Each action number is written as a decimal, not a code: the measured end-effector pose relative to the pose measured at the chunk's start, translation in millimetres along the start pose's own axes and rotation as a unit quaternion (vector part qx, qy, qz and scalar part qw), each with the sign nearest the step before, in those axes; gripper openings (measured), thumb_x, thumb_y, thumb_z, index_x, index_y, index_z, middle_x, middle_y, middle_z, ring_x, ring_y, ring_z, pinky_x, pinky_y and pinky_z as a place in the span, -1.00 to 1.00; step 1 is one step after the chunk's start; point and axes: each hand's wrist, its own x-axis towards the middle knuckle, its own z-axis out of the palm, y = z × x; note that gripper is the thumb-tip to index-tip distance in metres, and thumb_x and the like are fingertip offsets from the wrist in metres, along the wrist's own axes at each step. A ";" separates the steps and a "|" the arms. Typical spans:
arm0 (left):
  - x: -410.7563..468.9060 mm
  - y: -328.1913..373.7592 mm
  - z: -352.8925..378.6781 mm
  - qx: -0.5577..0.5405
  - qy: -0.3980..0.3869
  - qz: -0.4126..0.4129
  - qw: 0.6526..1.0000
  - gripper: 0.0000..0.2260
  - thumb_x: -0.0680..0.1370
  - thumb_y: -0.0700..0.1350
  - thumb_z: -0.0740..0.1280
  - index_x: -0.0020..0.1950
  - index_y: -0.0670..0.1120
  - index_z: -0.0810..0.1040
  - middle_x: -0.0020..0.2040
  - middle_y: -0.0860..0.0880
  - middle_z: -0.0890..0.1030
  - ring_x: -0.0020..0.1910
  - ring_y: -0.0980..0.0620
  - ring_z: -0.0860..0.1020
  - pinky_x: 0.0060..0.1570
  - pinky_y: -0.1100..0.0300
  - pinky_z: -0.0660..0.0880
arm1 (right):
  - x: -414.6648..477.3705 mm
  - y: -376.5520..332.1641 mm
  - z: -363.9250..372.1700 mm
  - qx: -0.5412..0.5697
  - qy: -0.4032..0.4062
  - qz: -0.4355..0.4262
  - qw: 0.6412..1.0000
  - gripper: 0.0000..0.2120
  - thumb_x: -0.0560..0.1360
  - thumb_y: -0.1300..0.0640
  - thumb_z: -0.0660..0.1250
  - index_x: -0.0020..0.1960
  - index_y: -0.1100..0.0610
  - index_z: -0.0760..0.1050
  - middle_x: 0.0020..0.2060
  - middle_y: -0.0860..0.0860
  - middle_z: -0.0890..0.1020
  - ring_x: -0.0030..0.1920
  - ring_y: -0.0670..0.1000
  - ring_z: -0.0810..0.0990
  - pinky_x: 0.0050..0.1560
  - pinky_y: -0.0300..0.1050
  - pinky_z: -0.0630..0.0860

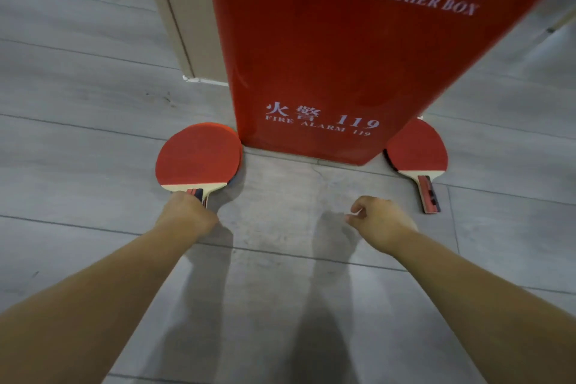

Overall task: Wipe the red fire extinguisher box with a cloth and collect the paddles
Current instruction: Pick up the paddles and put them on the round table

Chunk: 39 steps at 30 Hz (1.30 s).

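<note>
The red fire extinguisher box [343,50] stands on the grey floor with white lettering on its front. A red-faced paddle [198,157] lies at the box's left bottom corner; my left hand [185,215] grips its handle. A second red paddle [416,150] lies at the box's right bottom corner, handle pointing toward me and free. My right hand [378,221] hovers over the floor to the left of that handle, fingers loosely curled and holding nothing. No cloth is in view.
Grey floor tiles [280,274] spread all around. A beige wall or door frame [184,19] rises behind the box on its left side.
</note>
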 end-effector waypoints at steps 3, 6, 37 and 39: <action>-9.2 4.8 9.5 -0.019 0.026 0.016 0.999 -0.77 0.44 -0.11 0.36 -0.08 -0.26 0.44 -0.16 -0.23 0.54 -0.07 -0.28 0.56 -0.20 0.06 0.43 | 9.7 29.6 0.3 0.012 0.046 0.048 0.998 -0.65 0.55 -0.04 0.23 0.28 0.06 0.42 0.16 0.09 0.57 0.09 0.15 0.56 0.03 -0.01 0.53; -16.4 7.8 21.1 -0.018 0.024 0.011 0.999 -0.78 0.45 -0.15 0.33 -0.05 -0.28 0.42 -0.18 -0.26 0.50 -0.07 -0.33 0.55 -0.24 0.07 0.39 | 24.8 60.1 -2.5 0.014 0.099 0.106 0.989 -0.61 0.55 0.04 0.21 0.34 0.13 0.33 0.26 0.15 0.43 0.22 0.20 0.45 0.09 0.05 0.46; -86.9 3.7 -10.0 -0.133 -0.045 -0.092 0.986 -0.96 0.39 -0.36 0.30 -0.26 -0.33 0.47 -0.29 -0.23 0.49 -0.24 -0.23 0.53 -0.16 -0.09 0.58 | -30.1 78.8 13.2 0.270 0.053 0.292 0.916 -0.82 0.52 0.18 0.21 0.07 0.26 0.40 -0.18 0.15 0.50 -0.23 0.14 0.51 -0.06 0.07 0.59; -106.0 7.2 -27.0 -0.147 -0.072 -0.114 0.980 -0.98 0.37 -0.38 0.30 -0.26 -0.32 0.48 -0.23 -0.23 0.50 -0.27 -0.21 0.52 -0.20 -0.06 0.58 | -53.2 68.6 3.0 0.280 0.042 0.285 0.916 -0.91 0.51 0.19 0.20 -0.05 0.22 0.39 -0.21 0.16 0.49 -0.25 0.15 0.47 -0.19 -0.01 0.51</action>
